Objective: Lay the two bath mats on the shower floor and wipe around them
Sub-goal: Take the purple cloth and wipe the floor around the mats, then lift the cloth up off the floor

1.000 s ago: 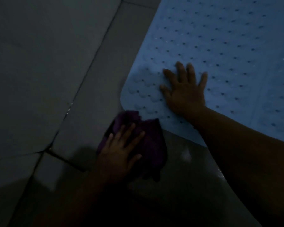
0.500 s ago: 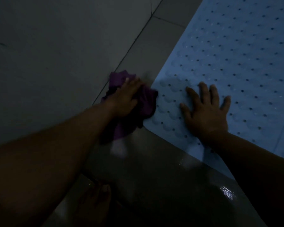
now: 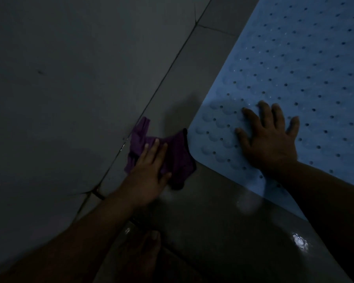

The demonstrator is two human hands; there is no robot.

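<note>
A light blue bath mat (image 3: pixel 294 64) with rows of small holes lies flat on the dark tiled shower floor (image 3: pixel 202 217), filling the upper right. My right hand (image 3: pixel 271 137) presses flat on its near corner, fingers spread. My left hand (image 3: pixel 149 172) lies on a crumpled purple cloth (image 3: pixel 178 158) on the floor, just left of the mat's rounded corner. The cloth touches the mat's edge. Only one mat is in view.
A grey tiled wall (image 3: pixel 70 88) rises at the left and meets the floor along a dark grout line. My bare foot (image 3: pixel 143 254) stands on the wet floor near the bottom. A bright reflection (image 3: pixel 299 242) glints on the floor at lower right.
My left hand has slid the purple cloth back toward me along the mat's left edge, after pushing it forward. My right hand has stayed flat on the mat's corner.
</note>
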